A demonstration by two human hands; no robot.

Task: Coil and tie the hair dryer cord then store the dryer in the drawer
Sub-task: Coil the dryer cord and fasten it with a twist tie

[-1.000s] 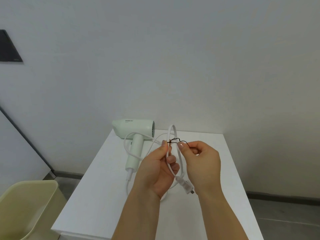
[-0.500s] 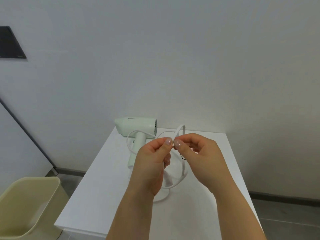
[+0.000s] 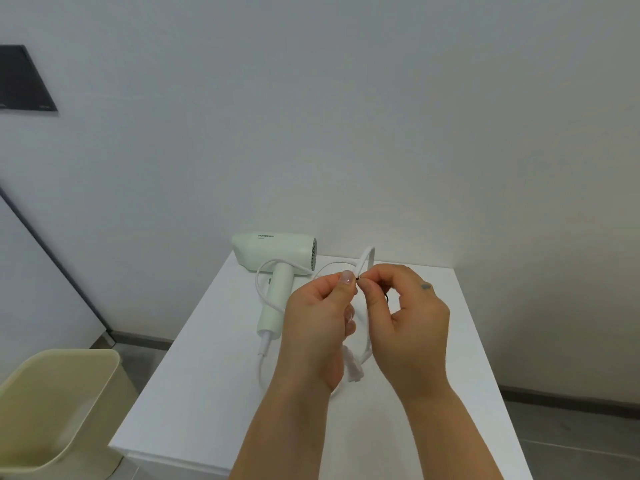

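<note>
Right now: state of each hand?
Left hand: closed, pinching the white cord loops together.
Right hand: closed, fingertips pinching the black twist tie at the cord.

left hand (image 3: 320, 317) + right hand (image 3: 408, 320) pinch looped white cord (image 3: 367, 259) | dryer (image 3: 277, 258) lies on white table (image 3: 207, 393)
</note>
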